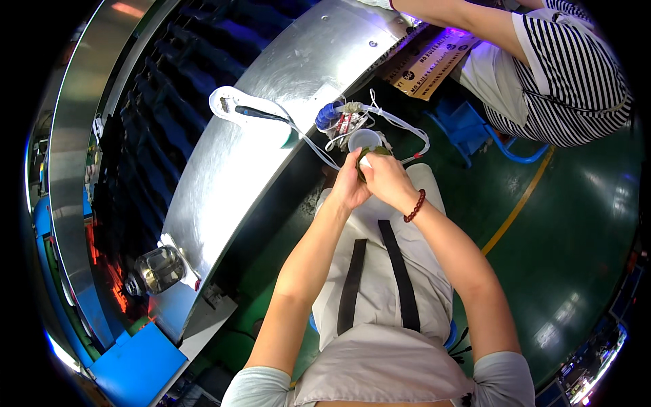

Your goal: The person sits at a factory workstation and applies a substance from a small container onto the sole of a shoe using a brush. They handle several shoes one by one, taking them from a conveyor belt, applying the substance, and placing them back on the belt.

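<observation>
Above my apron-covered lap, both hands are closed around a small olive-green rounded piece (374, 150). My left hand (350, 182) grips it from the left side. My right hand (388, 178), with a dark red bead bracelet on its wrist, presses on it from the right. A bit of white shows between the fingers, too small to name. Just beyond the piece is a whitish round cup (365, 139), apart from or touching it, I cannot tell. Behind that hang a blue coiled hose (328, 117) and pale tubing (400, 122) beside the bench edge.
A curved metal bench (224, 169) runs along my left, bordering a dark slatted conveyor (146, 136). On it lie a white oval piece with a dark tool (234, 103) and a clear jar (161, 269). A blue bin (135, 366) stands lower left. A co-worker in stripes (563, 74) sits beyond a carton (434, 64).
</observation>
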{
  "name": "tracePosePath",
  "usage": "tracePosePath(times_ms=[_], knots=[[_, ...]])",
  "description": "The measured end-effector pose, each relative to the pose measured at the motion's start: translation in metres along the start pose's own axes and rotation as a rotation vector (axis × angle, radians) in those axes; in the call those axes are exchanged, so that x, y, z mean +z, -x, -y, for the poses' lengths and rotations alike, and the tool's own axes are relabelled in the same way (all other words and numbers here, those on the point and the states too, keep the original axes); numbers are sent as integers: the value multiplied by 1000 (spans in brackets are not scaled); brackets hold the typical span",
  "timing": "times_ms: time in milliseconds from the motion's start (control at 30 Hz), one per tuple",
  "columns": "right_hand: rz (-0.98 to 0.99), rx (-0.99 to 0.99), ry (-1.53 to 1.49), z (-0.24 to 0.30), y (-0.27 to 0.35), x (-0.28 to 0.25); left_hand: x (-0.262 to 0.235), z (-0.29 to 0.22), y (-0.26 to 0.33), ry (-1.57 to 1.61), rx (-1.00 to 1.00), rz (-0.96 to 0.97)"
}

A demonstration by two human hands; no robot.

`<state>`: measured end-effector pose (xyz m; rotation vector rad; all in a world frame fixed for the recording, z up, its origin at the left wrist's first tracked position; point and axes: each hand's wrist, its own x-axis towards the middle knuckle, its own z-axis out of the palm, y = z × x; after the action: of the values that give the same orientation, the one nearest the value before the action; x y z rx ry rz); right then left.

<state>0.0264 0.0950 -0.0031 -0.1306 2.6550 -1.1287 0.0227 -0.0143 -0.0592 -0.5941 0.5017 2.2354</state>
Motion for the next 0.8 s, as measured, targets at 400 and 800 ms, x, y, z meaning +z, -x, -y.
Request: tracePosePath(times_ms=[400,800], knots=[[-103,-23,120,-4,-3,-5,8,0,4,26,17,-21],[-145,337,-568,-41,40,-29,3,12,15,319,63,93]])
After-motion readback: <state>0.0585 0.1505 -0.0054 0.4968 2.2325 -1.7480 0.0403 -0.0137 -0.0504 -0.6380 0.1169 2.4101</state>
